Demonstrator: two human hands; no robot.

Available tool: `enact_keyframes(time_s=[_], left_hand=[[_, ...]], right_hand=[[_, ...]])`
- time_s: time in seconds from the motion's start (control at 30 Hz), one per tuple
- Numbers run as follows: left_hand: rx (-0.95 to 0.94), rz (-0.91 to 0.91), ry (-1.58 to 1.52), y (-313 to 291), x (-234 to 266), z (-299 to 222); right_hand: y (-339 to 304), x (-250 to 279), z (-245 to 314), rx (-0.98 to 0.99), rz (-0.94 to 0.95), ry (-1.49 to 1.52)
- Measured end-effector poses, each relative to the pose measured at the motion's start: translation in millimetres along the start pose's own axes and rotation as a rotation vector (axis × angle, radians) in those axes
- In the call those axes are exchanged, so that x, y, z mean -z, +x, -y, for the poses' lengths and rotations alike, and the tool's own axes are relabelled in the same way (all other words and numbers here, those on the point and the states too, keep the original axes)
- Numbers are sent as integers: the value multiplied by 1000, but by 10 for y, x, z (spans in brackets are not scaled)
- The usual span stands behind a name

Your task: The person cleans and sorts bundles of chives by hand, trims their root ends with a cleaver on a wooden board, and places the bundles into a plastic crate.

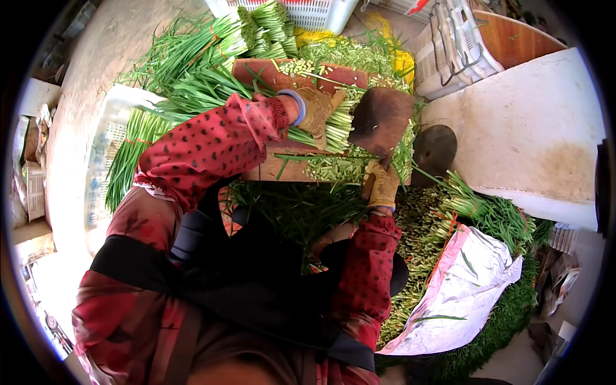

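My left hand [314,117], in a tan work glove, presses down on a bunch of garlic chives [338,131], fingers wrapped over the pale stalks. The bunch lies across a reddish wooden board [256,73], with its long green leaves trailing to the left. In my right hand [384,186], also gloved, is the handle of a cleaver [383,119]. Its wide, dark blade sits just right of the cut stalk ends; I cannot tell whether it touches them. Short chopped pieces [335,169] lie on the board's near part and around the blade.
Tied chive bundles [215,42] are heaped beyond the board at the left, more [131,144] in a pale crate. Chopped pieces lie on a yellow mesh bag [401,61]. A white block [520,128] stands right. A white sack [452,301] covers part of a large chive pile [417,247].
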State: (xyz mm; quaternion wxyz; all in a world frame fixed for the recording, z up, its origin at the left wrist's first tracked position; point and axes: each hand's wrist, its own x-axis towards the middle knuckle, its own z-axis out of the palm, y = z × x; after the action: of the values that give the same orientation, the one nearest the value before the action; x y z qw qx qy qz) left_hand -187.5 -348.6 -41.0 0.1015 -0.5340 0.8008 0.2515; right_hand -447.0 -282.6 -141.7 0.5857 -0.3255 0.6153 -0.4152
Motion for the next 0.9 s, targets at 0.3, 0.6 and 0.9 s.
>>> enact_keyframes(time_s=[0.3, 0.6, 0.9], left_hand=[[-16, 0, 279, 165, -188, -226], [67, -235, 161, 23, -26, 25], [147, -97, 211, 120, -49, -47]], right_hand=[[-978, 82, 373, 541, -298, -238], [-753, -295, 633, 521, -210, -774], [-965, -359, 794, 775, -160, -815]])
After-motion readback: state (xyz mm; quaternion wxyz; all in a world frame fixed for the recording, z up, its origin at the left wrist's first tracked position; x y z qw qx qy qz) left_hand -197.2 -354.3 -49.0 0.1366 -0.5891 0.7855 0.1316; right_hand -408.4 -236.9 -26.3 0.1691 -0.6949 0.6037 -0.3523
